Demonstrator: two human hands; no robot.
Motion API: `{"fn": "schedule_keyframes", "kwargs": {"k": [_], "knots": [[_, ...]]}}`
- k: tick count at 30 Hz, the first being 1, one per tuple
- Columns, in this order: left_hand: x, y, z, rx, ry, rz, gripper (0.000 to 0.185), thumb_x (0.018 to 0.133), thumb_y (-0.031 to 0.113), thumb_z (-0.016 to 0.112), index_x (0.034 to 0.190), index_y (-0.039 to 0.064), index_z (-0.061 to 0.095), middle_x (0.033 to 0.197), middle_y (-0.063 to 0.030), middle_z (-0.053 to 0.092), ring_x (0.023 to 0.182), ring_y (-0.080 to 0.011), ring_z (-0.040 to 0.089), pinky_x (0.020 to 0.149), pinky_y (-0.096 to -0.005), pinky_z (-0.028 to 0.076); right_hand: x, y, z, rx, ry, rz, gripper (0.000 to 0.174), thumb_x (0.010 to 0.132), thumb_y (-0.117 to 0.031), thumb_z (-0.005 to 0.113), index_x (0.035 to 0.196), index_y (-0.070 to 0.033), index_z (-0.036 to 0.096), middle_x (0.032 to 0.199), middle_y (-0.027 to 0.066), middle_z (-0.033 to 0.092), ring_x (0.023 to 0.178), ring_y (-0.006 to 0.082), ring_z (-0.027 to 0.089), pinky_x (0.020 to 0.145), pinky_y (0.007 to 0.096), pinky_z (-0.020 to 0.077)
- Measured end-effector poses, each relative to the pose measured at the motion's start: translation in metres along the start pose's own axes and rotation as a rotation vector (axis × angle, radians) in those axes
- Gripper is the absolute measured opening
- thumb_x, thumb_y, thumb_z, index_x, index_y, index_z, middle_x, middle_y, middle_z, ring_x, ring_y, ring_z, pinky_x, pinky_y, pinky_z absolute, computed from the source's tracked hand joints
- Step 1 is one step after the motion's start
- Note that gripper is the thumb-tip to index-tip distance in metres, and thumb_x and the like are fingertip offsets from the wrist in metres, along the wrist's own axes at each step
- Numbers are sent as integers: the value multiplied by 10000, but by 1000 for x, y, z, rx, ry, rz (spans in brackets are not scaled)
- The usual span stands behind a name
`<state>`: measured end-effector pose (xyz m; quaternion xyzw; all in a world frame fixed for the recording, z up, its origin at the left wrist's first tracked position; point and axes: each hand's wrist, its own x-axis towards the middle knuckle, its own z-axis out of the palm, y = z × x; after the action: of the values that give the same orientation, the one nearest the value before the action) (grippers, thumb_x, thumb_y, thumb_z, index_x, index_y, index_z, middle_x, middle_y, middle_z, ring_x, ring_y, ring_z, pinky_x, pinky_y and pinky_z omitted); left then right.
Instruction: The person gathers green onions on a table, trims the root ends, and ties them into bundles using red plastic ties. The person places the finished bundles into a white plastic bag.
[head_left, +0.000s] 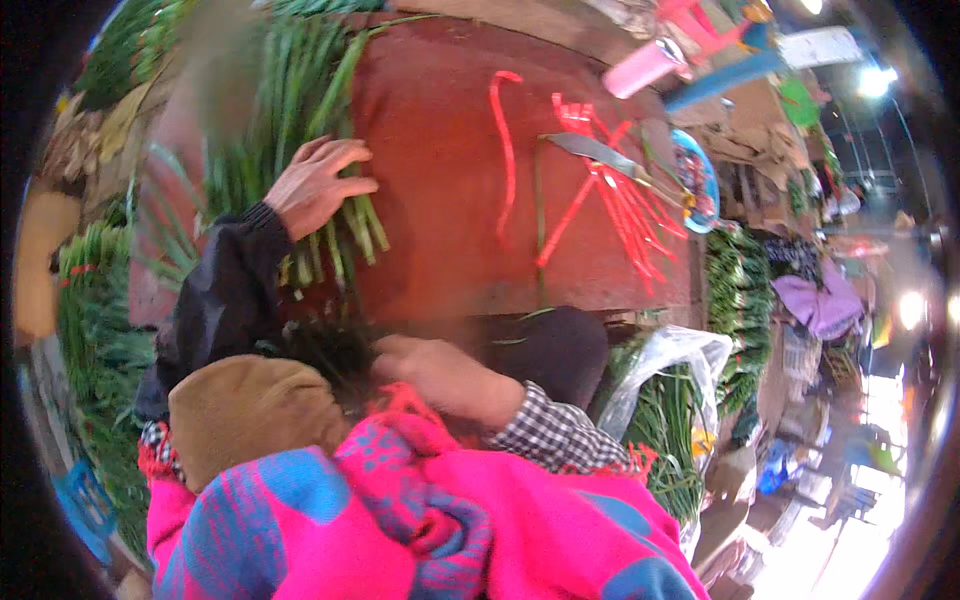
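Note:
My left hand (319, 187), in a black sleeve, rests over the lower part of a heap of long green leafy stalks (300, 82) on a red board (435, 165). Its fingers are spread and point to the right. My right hand (435, 375), in a black-and-white checked cuff, is blurred below the board's near edge, by my lap; its fingertips are hard to make out. A single red strip (508, 157) lies on the board. Farther right, a knife (592, 150) lies across a bunch of red strips (619, 217).
Tied green bundles (90, 277) stand at the left, and more greens (739, 307) at the right. A clear plastic bag (675, 349) holds greens beside my right arm. A blue basin (697, 180) and a pink cylinder (641, 69) are beyond the board's right side.

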<state>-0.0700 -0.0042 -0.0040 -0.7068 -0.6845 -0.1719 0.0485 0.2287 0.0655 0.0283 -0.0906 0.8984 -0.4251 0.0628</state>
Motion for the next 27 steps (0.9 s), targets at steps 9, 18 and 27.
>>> {"fn": "schedule_keyframes", "kwargs": {"k": [9, 18, 27], "knots": [[-16, 5, -23, -98, 54, -100, 91, 830, 205, 700, 860, 124, 672, 1121, -50, 587, 1266, -272, 512, 1120, -551, 322, -5, -15, 5, -141, 195, 158, 284, 805, -42, 593, 1081, -92, 635, 1008, 124, 612, 803, 357, 661, 645, 452, 544], [-28, -4, -8, -143, 166, -103, 93, 854, 193, 700, 889, 116, 661, 1110, -51, 582, 1284, -284, 510, 1126, -541, 326, 57, 9, -28, 81, 447, 388, 401, 853, -110, 658, 1231, -24, 552, 969, 162, 649, 765, 314, 670, 693, 427, 534], [-24, -4, -5, -135, 144, -114, 81, 857, 192, 687, 894, 124, 662, 1120, -42, 589, 1276, -271, 516, 1117, -525, 339, 93, 33, -6, -308, 198, 278, 143, 850, -148, 631, 907, -34, 567, 800, 200, 669, 756, 418, 662, 635, 522, 527]]}}
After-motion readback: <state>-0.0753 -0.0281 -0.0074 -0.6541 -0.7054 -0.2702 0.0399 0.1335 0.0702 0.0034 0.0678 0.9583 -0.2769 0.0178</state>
